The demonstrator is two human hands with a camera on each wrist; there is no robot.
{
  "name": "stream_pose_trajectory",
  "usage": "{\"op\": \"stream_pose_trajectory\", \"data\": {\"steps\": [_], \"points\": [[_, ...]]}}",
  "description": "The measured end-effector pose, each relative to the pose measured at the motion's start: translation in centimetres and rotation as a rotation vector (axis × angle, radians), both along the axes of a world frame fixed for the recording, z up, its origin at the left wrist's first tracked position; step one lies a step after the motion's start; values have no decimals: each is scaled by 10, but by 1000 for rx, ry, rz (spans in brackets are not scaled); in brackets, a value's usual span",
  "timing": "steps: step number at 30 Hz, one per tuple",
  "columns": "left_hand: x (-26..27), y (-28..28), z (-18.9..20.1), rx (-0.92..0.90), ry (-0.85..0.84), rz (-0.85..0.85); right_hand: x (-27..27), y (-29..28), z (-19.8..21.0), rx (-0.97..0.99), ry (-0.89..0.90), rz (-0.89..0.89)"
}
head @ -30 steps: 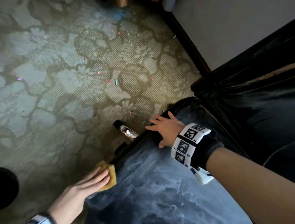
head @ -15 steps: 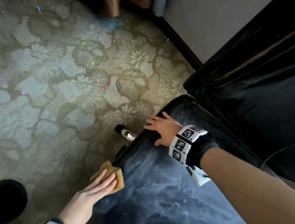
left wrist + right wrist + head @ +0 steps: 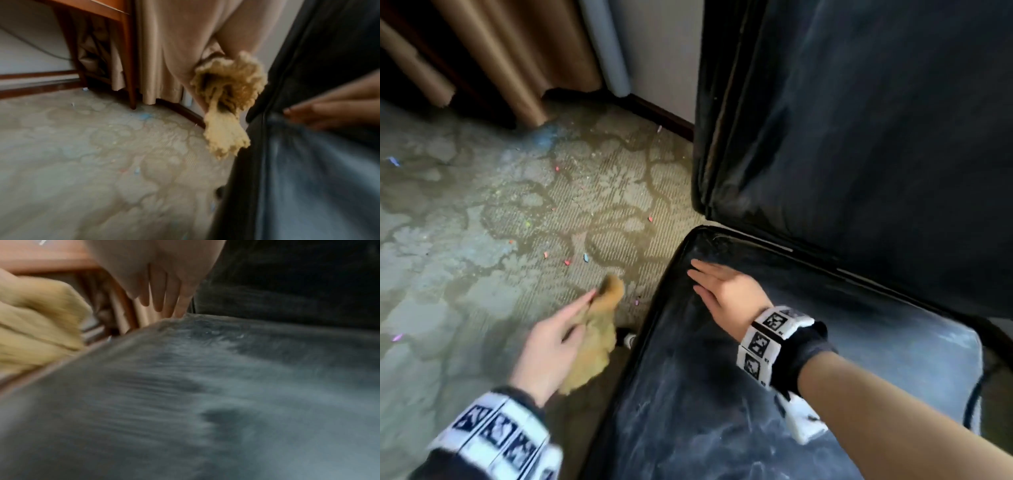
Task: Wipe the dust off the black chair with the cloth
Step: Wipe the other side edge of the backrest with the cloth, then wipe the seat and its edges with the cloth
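The black chair's seat (image 3: 722,404) fills the lower right of the head view, streaked with pale dust, and its dark backrest (image 3: 859,137) rises behind it. My right hand (image 3: 722,291) lies flat on the seat's far left corner with straight fingers (image 3: 158,293). Left of the seat's edge, above the carpet, my left hand (image 3: 561,339) grips the bunched yellow cloth (image 3: 599,339). The left wrist view shows the cloth (image 3: 226,104) hanging crumpled beside the chair's edge (image 3: 242,178). The cloth is blurred by motion.
Patterned carpet (image 3: 482,240) with small coloured scraps covers the floor to the left. Tan curtains (image 3: 517,51) and a dark skirting board (image 3: 661,113) stand at the back. A wooden furniture leg (image 3: 129,56) shows beside the curtains. A chair leg tip (image 3: 628,339) pokes out below the seat.
My left hand has lifted the cloth off the seat's left edge and moved it forward over the carpet. My right hand has slid toward the seat's back corner. The view has tilted up.
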State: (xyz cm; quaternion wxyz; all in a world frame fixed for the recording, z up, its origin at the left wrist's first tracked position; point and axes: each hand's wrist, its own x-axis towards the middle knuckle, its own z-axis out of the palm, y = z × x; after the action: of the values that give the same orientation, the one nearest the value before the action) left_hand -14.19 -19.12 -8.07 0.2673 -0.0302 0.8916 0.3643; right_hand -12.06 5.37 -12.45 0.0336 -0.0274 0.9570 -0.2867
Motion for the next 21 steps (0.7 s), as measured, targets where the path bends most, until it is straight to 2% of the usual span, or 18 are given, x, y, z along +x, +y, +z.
{"op": "stream_pose_trajectory", "data": {"steps": [2,4,5,7,10,12,14,16,19,21], "points": [[-30,43,-5,37,93,64,11,-9,7,-201,66,-273],[-40,84,-12,73,114,56,18,-17,12,-425,30,-543],[-38,101,-17,106,110,16,20,-20,13,-525,-23,-622],[-28,132,-18,162,86,-61,16,-25,20,-686,-67,-673],[-15,157,-21,305,-18,-106,5,-16,19,-748,-62,-768],[-9,162,-23,384,-104,-116,3,-4,16,-686,-79,-767],[-9,161,-20,542,-229,-89,5,7,16,-587,-87,-680],[-14,156,-21,564,-276,-92,3,16,18,-470,-67,-583],[-26,142,-29,329,-168,-231,-15,22,19,-149,-120,-388],[-30,134,-40,-24,19,-588,-33,18,19,76,-263,-194]]}}
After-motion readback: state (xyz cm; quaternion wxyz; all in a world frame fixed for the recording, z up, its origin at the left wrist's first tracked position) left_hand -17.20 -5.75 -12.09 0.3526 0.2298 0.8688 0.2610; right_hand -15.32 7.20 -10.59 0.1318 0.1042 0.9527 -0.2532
